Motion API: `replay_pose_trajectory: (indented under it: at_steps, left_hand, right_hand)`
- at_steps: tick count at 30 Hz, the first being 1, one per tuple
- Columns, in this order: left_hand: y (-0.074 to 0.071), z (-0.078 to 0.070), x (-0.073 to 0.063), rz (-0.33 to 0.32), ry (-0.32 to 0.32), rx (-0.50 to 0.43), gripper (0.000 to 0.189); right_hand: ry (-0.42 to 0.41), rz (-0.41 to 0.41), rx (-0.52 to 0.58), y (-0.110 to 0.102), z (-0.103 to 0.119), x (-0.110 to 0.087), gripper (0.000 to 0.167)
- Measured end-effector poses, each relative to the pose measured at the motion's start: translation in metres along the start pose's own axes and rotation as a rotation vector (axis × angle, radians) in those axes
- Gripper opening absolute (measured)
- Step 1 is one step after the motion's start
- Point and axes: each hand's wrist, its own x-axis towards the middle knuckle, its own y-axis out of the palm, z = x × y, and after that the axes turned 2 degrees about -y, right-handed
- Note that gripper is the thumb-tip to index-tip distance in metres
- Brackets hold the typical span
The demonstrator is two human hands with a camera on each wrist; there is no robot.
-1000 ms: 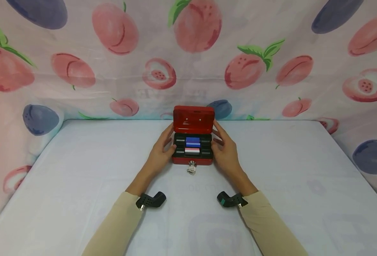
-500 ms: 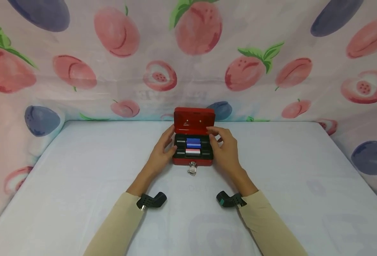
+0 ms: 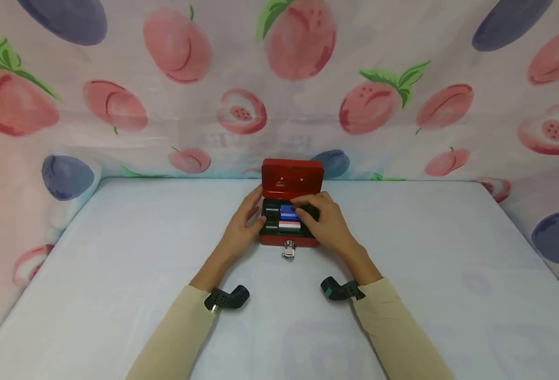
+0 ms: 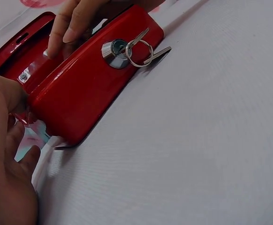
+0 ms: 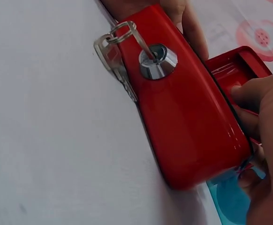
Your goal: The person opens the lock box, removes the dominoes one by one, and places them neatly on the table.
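A red cash box point(image 3: 289, 241) sits on the table with its lid raised. Its black tray point(image 3: 272, 210) carries blue blocks or erasers point(image 3: 287, 210), too small to identify, and a white-and-pink piece point(image 3: 289, 225) nearer the front. My left hand point(image 3: 239, 227) holds the box's left side, thumb over the rim and fingers along the outer wall. Over the tray's right part, my right hand point(image 3: 327, 219) has its index finger and thumb at the blue pieces, a small gap between the tips. From the front lock point(image 4: 117, 52) hangs a ring with keys point(image 5: 113, 58).
White cloth point(image 3: 165, 316) covers the table. Behind it hangs a fruit-printed curtain point(image 3: 284, 116), close to the raised lid point(image 3: 292, 177). Black wrist cameras point(image 3: 227, 297) are strapped at both sleeves.
My right hand has left the box's right side, passed by the lid's lower right corner, and moved left over the tray to the blue pieces. My left hand stays on the box.
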Motion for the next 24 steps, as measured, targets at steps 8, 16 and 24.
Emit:
replay_pose_trajectory:
  at_steps: [8,16,24]
  left_hand:
    - [-0.0005,0.0006,0.0001,0.01,0.004,-0.017,0.063]
    - [-0.001,0.0014,0.0002,0.01,-0.011,0.001,0.063]
    - [-0.0004,-0.0034,-0.0009,0.018,-0.075,0.018,0.063]
  right_hand:
    - [0.053,0.045,-0.005,0.0,0.003,0.0002,0.024]
    - [0.07,0.077,-0.037,-0.0005,0.008,0.0009,0.023]
    - [0.102,0.086,-0.034,-0.0009,0.009,0.0005,0.023]
